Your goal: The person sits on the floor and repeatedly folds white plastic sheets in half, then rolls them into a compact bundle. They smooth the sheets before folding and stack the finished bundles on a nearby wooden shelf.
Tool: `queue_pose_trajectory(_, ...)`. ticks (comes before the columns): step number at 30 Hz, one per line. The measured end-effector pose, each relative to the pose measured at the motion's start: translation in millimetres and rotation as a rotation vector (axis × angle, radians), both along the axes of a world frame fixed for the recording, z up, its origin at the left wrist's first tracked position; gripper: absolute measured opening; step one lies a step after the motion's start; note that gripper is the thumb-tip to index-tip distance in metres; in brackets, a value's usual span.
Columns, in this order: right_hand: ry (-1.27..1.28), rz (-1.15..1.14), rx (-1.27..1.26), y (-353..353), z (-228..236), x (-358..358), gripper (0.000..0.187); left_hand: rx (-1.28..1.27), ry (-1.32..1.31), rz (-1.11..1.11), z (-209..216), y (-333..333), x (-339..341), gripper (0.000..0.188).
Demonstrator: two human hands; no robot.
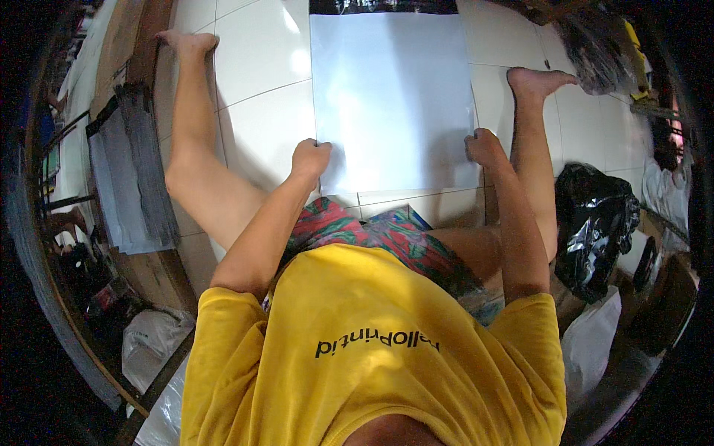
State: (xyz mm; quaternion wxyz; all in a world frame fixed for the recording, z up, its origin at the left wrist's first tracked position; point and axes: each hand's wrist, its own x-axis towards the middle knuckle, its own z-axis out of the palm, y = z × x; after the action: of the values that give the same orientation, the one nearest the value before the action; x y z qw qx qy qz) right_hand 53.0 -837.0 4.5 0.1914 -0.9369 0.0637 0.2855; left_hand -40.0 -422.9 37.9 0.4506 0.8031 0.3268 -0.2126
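A large pale, smooth rectangular sheet [390, 97], perhaps a plastic mailing bag, stretches out flat in front of me between my legs. A black strip [383, 6] runs along its far end. My left hand [312, 157] is closed on the sheet's left edge near the close end. On the opposite edge, at about the same height, my right hand [485, 147] grips with its fingers curled. Whether the sheet is one layer or several cannot be made out.
White floor tiles [260, 104] lie under the sheet. To the left, a stack of grey and black plastic bags [132, 175] rests on a wooden board. A shiny black plastic bag [595, 223] sits by my right knee. Clear wrapping [599, 56] lies beyond my right foot.
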Motion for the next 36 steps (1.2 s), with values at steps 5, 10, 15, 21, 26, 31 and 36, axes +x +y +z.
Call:
queue_pose_trajectory(5, -0.080, 0.029, 0.004, -2, 34, -14, 0.035, -0.036, -0.059, 0.049, -2, 4, -9, 0.042)
queue_pose_trajectory(10, -0.025, 0.006, -0.071, 23, 51, -44, 0.034, -0.094, 0.039, 0.044, 12, -1, -29, 0.041)
queue_pose_trajectory(15, -0.056, -0.054, -0.052, 33, 56, -49, 0.049, -0.004, 0.013, -0.044, -2, -2, -28, 0.041)
queue_pose_trajectory(21, -0.049, 0.151, 0.091, 30, 95, -72, 0.074, 0.304, -0.301, -0.373, 11, -12, -56, 0.093)
queue_pose_trajectory(26, -0.047, 0.387, -0.066, 21, 73, -102, 0.062, 0.481, -0.299, -0.772, 50, -24, -69, 0.111)
queue_pose_trajectory(31, -0.077, 0.333, -0.201, 36, 73, -100, 0.030, 0.493, -0.226, -0.804, 46, -24, -68, 0.099)
queue_pose_trajectory(36, -0.110, 0.344, -0.204, 36, 71, -100, 0.021, 0.489, -0.224, -0.786, 37, -23, -68, 0.092)
